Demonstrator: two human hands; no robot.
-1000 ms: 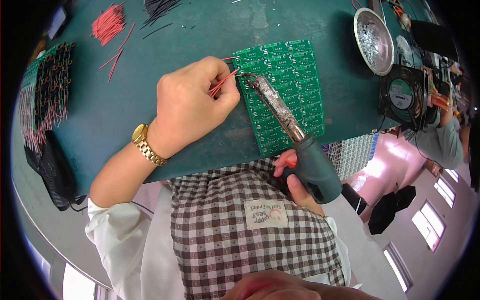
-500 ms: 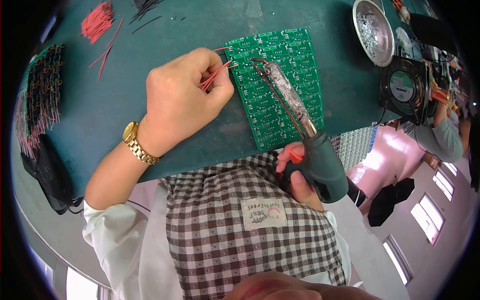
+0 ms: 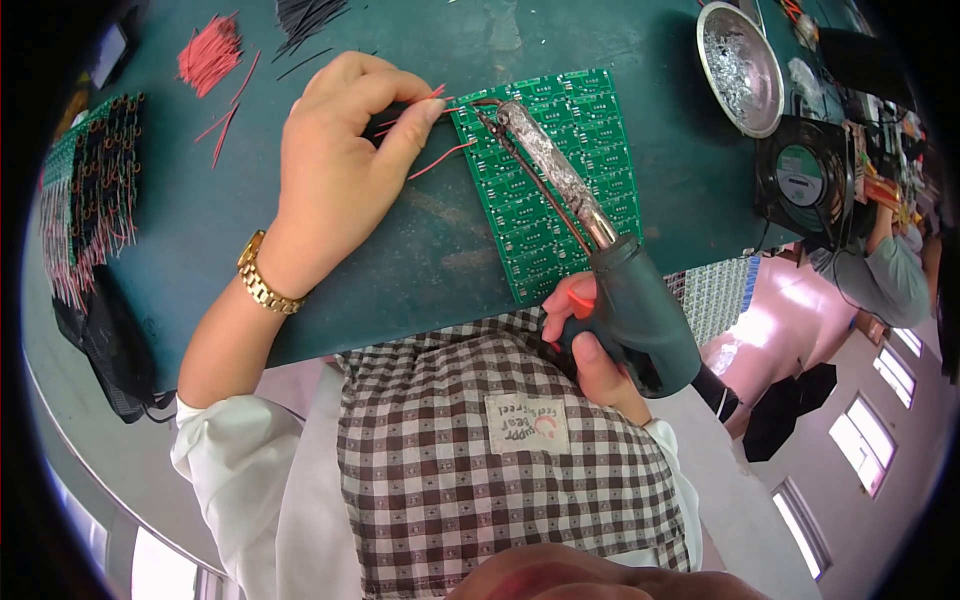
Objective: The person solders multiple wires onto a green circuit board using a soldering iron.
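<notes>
My left hand, a gold watch at its wrist, pinches thin red wires between thumb and forefinger, beside the top left corner of a green circuit board panel. A single red wire extends from the panel's left edge, just below that hand. My right hand grips a dark green soldering gun with a red trigger. Its metal barrel slants up across the panel, and the thin bent tip lies at the top left corner, close to the pinched wire ends. Whether they touch I cannot tell.
Loose red wires and black wires are heaped at the far left. Wired boards stand in a bundle along the left edge. At the right are a metal bowl and a black fan, with another person's sleeve beyond.
My left hand has moved up and away to the panel's upper corner. The soldering gun's tip has shifted up and left with it. One red wire now trails from the panel, outside my fingers.
</notes>
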